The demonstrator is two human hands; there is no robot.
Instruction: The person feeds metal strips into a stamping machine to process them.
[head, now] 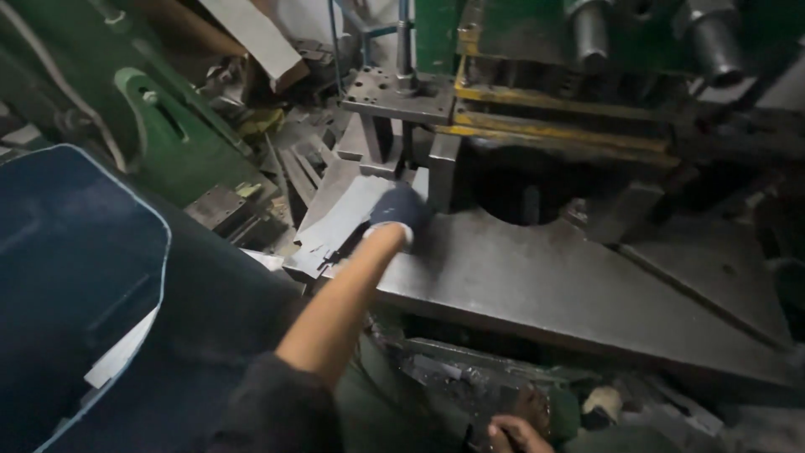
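Left arm: extended forward and up from lower centre, forearm bare, dark sleeve pushed to the elbow.
Left hand [400, 210]: in a dark glove with pale cuff, fingers curled, palm down.
Right hand [513, 433]: bare, low at the bottom edge, only fingers showing, curled.

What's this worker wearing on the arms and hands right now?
The left hand wears a dark blue knit glove with a pale cuff; its forearm is bare above a dark sleeve pushed up near the elbow. The right hand, at the bottom edge, looks ungloved.
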